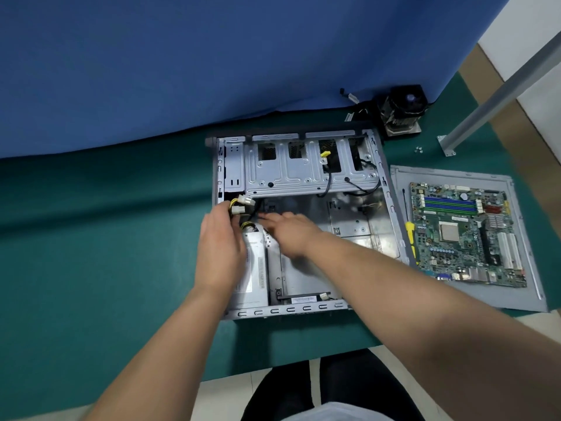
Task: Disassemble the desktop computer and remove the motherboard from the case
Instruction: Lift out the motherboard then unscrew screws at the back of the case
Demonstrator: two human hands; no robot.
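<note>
Bench (pixel 91 238) under green cloth, blue sheet (pixel 151 71) hanging behind it. Left to right: our left hand (pixel 220 247) sits over the case's left edge, fingers curled round the yellow-and-black power cable bundle (pixel 235 205) with its white connectors (pixel 244 202), so that grip is clamped on the cables. Under that hand, the silver power supply (pixel 255 268) lies in the near-left corner of the case (pixel 288 311). Case lies flat on the bench, open side up, drive cage (pixel 303 168) along the far side, bare metal floor showing in the middle. Our right hand (pixel 291 235) reaches in across the case toward the cables, fingers extended and blurred; grip looks apart, holding nothing we can make out. Black leads with a yellow plug (pixel 325 154) hang off the drive cage. Behind the case's far-right corner, the CPU cooler (pixel 402 109) stands on the bench against the blue sheet. Right of the case, the grey side panel (pixel 455 177) lies flat, with a yellow-handled screwdriver (pixel 410 235) along its left edge. Motherboard (pixel 464 232) is out of the case and rests on that panel, component side up. A few small screws (pixel 419 150) lie near a grey metal post (pixel 485 107) at far right.
</note>
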